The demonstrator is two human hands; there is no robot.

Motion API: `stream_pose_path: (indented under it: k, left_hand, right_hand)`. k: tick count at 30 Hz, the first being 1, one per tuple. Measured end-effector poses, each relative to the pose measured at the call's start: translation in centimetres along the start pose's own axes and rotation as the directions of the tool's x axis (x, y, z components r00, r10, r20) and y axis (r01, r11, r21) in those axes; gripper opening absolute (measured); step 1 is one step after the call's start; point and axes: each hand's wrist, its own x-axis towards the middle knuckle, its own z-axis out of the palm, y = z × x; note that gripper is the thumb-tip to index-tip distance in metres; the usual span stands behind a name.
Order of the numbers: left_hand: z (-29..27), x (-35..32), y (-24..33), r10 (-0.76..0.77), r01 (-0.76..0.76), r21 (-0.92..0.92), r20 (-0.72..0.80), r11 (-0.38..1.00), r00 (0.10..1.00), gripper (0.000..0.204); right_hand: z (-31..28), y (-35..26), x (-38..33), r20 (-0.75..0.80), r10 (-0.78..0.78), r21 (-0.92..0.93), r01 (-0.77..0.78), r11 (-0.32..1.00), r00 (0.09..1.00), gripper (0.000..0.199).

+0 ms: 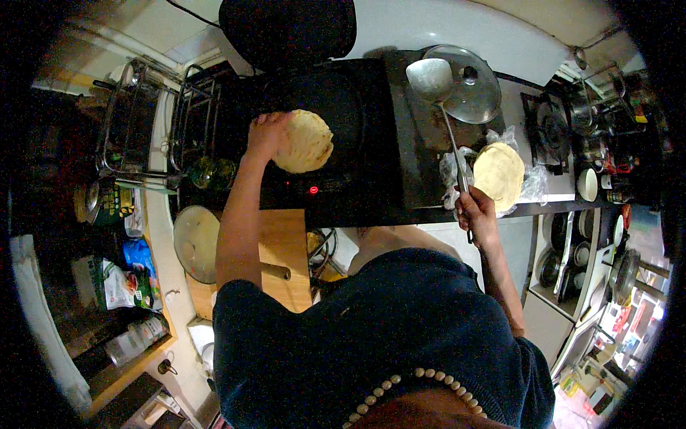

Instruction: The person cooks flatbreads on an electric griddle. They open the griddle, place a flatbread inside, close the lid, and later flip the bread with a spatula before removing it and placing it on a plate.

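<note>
My left hand [267, 136] grips the left edge of a browned round flatbread [306, 141], its fingertips partly hidden. The bread is tilted over the black electric griddle [343, 100], whose lid [288, 28] stands raised behind; a small red light glows on the front. My right hand [477, 214] is closed around the handle of a long metal spatula [431, 80]. The spatula's blade points away from me and overlaps a glass pot lid [475, 100] with a dark knob. Just beside my right hand, a paler round flatbread [499, 175] lies on crumpled clear plastic [532, 184].
Left of my body, a wooden board [286, 239] carries a rolling pin [277, 271] near a round pale disc [196, 244]. A gas burner [549, 129] and a small white bowl [587, 184] are at the right. A metal rack [196, 121] stands left of the griddle.
</note>
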Motion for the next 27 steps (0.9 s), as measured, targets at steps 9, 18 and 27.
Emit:
stream_pose_path:
  k: [9,18,27]
  left_hand:
    - [1.1,-1.1,3.2,-0.256,0.258,-0.072,0.032,0.963,0.966,0.084]
    - [-9.6,1.2,-0.9,-0.118,0.099,-0.064,-0.557,0.993,0.822,0.038]
    - [-4.6,3.8,2.4,-0.028,0.021,-0.054,-0.135,0.998,0.99,0.017]
  right_hand:
    - [0.3,-0.2,0.3,0.02,0.001,-0.052,0.0,0.999,1.0,0.021]
    - [0.7,0.0,0.2,0.011,0.021,0.038,-0.022,0.999,1.0,0.022]
    - [1.4,-0.7,-0.3,-0.018,0.027,-0.018,-0.028,0.999,0.999,0.016]
